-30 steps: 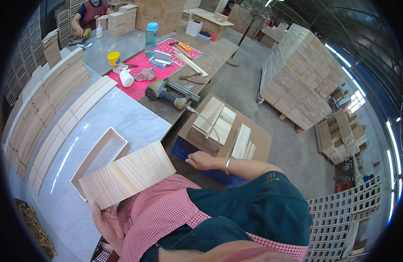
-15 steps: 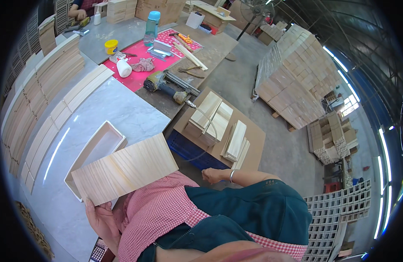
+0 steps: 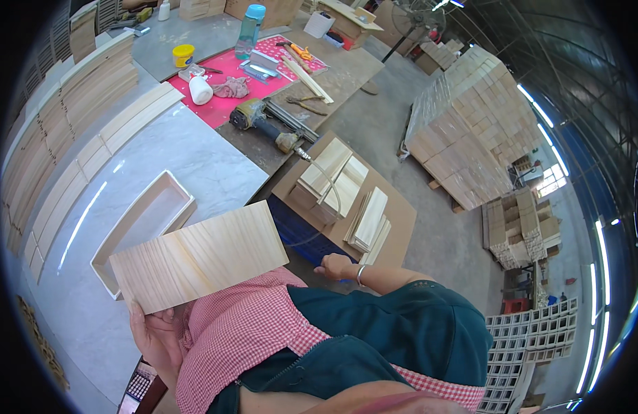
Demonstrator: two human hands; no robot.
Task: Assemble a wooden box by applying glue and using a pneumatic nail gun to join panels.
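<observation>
well, your left hand [image 3: 155, 336] gripped the panel [image 3: 200, 259] cornerwise — slackening risked dropping it past the table edge [image 3: 253, 181]; right hand's [image 3: 337, 267] hold — unclear.

Wooden frame [image 3: 129, 219] is placed on marbled table [image 3: 219, 162]; row of pale boards [image 3: 91, 162] is laid along the table's left. Yellow tub [image 3: 184, 56] is set on grey worktop [image 3: 195, 34], far. White bottle [image 3: 201, 90], crumpled cloth [image 3: 231, 87] and turquoise bottle [image 3: 249, 34] are carried by pink mat [image 3: 217, 116], also far. Nail gun [image 3: 267, 128] and pliers [image 3: 297, 101] are laid on brown worktop [image 3: 346, 77]. Cardboard sheet [image 3: 396, 231], right, is loaded with board stacks [image 3: 369, 217].
</observation>
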